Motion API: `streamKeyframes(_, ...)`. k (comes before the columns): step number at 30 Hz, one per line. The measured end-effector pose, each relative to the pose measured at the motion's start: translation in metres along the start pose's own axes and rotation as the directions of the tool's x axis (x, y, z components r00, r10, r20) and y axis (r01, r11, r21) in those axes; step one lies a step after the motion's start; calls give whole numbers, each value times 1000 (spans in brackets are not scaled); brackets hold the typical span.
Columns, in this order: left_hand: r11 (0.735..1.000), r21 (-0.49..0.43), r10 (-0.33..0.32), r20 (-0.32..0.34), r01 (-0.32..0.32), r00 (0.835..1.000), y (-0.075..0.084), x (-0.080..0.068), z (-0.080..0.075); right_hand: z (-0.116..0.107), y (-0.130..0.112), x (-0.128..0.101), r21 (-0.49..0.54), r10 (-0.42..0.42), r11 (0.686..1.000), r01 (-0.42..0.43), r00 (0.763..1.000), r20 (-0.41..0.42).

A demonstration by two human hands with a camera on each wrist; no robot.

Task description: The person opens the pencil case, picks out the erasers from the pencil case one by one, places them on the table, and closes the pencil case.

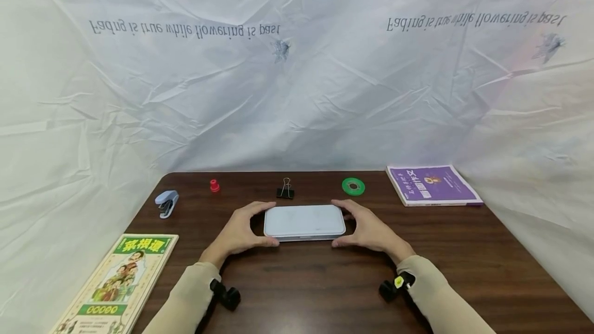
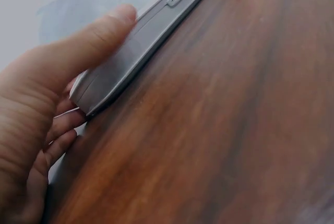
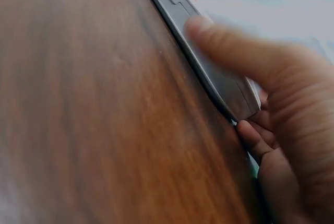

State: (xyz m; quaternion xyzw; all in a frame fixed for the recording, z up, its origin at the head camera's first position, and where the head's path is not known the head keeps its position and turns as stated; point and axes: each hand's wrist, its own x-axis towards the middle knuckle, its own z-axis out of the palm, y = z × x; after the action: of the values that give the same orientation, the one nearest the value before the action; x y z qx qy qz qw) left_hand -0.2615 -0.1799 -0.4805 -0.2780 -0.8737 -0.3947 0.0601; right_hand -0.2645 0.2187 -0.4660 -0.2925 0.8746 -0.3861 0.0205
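Note:
A flat pale grey case (image 1: 304,222) with rounded corners lies on the dark wooden table (image 1: 464,251), in the middle. My left hand (image 1: 241,231) grips its left end, thumb on the near edge and fingers curled round the far side. My right hand (image 1: 366,228) grips the right end the same way. In the left wrist view the thumb (image 2: 88,46) presses the case (image 2: 130,51) along its near side. The right wrist view shows the thumb (image 3: 235,51) on the case (image 3: 219,80), whose small latch faces me.
Behind the case sit a black binder clip (image 1: 285,190), a green tape roll (image 1: 353,186) and a red stamp (image 1: 214,185). A stapler (image 1: 166,203) lies at the left, a purple book (image 1: 431,185) at the back right, a green and yellow book (image 1: 120,282) at the front left. White sheeting surrounds the table.

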Motion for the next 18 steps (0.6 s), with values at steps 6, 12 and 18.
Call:
streamKeyframes(6, 999, 44, 1, 27, -2, 1000, 1, 3, 4, 1, 3, 4, -12, 10, 1000, -10, 1000, -26)
streamKeyframes(12, 998, 46, -38, 8, 38, 999, 5, 5, 5, 0, 7, 9, 93, 41, 995, -38, 999, -25)
streamKeyframes(18, 997, 56, -63, 10, 62, 998, 9, 6, 5, -4, 10, 15, 173, 72, 982, -72, 997, 4)
